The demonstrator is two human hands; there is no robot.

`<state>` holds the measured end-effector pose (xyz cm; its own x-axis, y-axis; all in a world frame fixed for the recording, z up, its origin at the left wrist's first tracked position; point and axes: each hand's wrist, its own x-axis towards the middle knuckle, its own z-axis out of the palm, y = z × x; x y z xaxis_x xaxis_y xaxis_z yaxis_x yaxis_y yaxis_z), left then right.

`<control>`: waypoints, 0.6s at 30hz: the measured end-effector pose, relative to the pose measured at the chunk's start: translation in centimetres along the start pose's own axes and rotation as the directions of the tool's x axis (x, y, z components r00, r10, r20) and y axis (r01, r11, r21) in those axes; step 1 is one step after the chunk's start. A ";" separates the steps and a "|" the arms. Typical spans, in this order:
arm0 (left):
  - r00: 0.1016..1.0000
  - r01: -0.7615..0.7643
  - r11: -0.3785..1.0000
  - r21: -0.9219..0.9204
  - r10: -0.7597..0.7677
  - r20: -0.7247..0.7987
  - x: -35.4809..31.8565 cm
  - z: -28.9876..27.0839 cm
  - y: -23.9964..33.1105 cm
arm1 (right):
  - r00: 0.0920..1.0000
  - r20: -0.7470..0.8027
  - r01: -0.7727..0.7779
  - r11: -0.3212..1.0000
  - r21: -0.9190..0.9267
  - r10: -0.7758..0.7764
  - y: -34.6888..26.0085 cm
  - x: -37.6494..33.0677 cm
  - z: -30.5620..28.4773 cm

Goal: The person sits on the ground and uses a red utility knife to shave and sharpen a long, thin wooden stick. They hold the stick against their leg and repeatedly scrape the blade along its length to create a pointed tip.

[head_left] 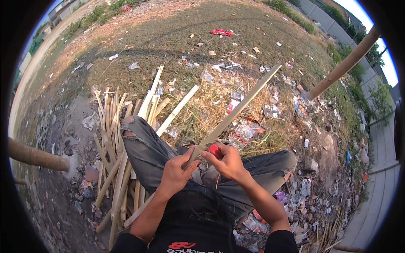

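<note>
Daylight, outdoor, bright but soft; low sun, no hard glare on the ground. Sky blew out white at the upper right rim. A long thin shadow crossed the grass (177, 38) at the top. Centre was sharp: the bamboo strip (240, 105) and the litter (253, 126) read clearly. Heavy fisheye bend, the wooden pole (344, 67) and the fence (325, 21) curved toward the rim. Black vignette ringed the frame; the edges went soft and slightly smeared. No motion blur was visible.
</note>
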<state>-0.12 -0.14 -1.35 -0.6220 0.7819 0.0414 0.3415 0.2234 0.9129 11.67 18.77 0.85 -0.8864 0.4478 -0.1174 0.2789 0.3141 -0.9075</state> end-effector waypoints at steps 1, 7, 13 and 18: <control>1.000 -0.007 1.000 0.017 0.007 -0.007 -0.2 0.1 -0.5 | 0.999 -0.037 0.020 0.999 -0.050 -0.022 -0.5 -0.2 -0.1; 0.998 -0.039 0.974 0.222 0.048 -0.038 -0.6 0.4 -0.7 | 0.999 -0.053 0.005 0.995 -0.096 -0.010 -1.0 -0.6 0.3; 0.983 -0.072 0.949 0.308 0.119 -0.137 -0.6 0.5 0.4 | 0.997 -0.082 0.024 0.980 0.198 -0.008 0.1 -0.5 2.0; 0.989 -0.042 0.955 0.293 0.082 -0.125 -0.5 -0.3 0.4 | 0.960 -0.281 0.042 0.982 0.184 0.011 0.6 -0.1 -0.2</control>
<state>0.08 -0.63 -0.87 -0.6750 0.7188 0.1664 0.5587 0.3506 0.7516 11.97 19.12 0.44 -0.7435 0.6687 -0.0096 0.1684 0.1733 -0.9704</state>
